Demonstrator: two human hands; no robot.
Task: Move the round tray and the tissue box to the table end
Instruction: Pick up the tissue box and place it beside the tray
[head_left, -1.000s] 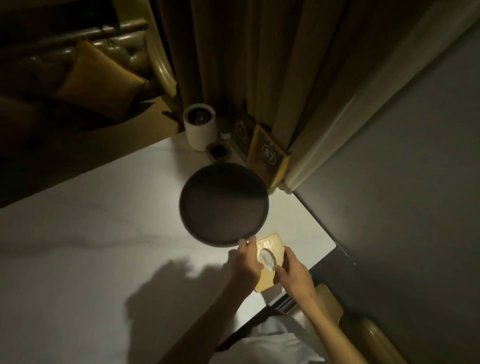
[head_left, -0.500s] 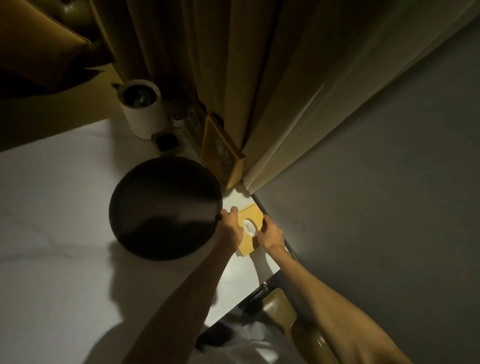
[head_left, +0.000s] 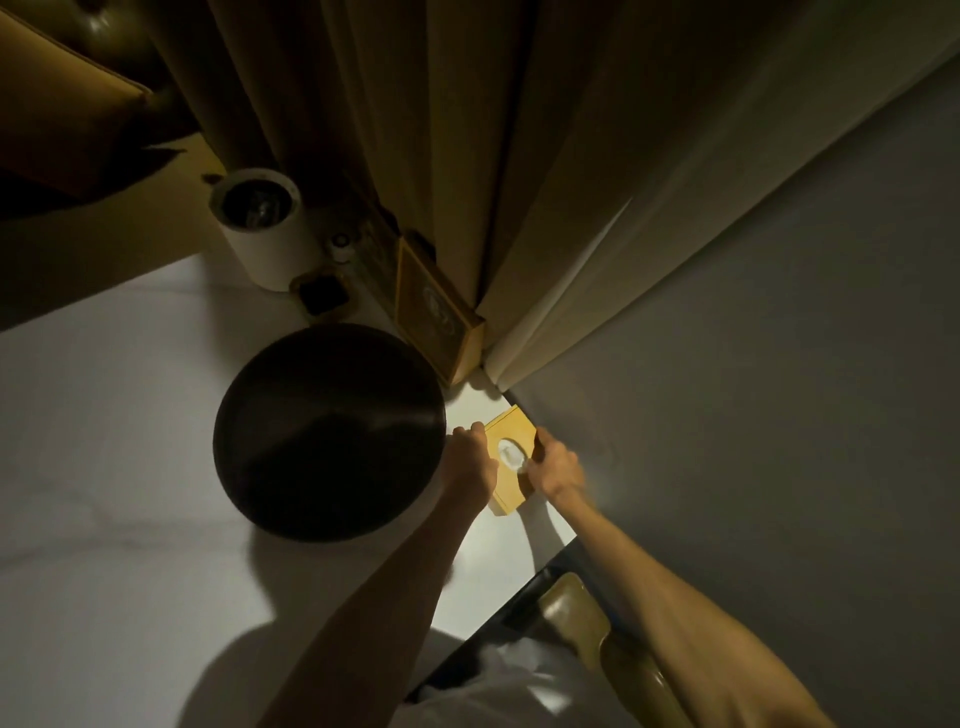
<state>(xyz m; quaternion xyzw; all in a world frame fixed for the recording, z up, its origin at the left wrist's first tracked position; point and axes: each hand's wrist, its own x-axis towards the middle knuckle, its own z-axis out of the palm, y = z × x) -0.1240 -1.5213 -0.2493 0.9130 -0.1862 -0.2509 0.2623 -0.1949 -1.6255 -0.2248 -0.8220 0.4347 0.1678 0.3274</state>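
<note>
A yellow wooden tissue box (head_left: 511, 434) with a round opening and white tissue showing sits on the white table (head_left: 104, 467), close to its right edge by the grey wall. My left hand (head_left: 474, 462) grips the box's left side and my right hand (head_left: 553, 467) grips its right side. The dark round tray (head_left: 330, 431) lies flat on the table just left of the box, touching or nearly touching my left hand.
Behind the tray stand a white cylindrical container (head_left: 260, 228), a small dark holder (head_left: 322, 296) and a yellow framed sign (head_left: 436, 312) against the curtain (head_left: 415, 130). A chair back (head_left: 582, 618) is below the table edge. The grey wall (head_left: 753, 415) borders the right.
Both hands have carried the tissue box farther along the table toward the wall corner, beside the tray. The camera has leaned forward with them.
</note>
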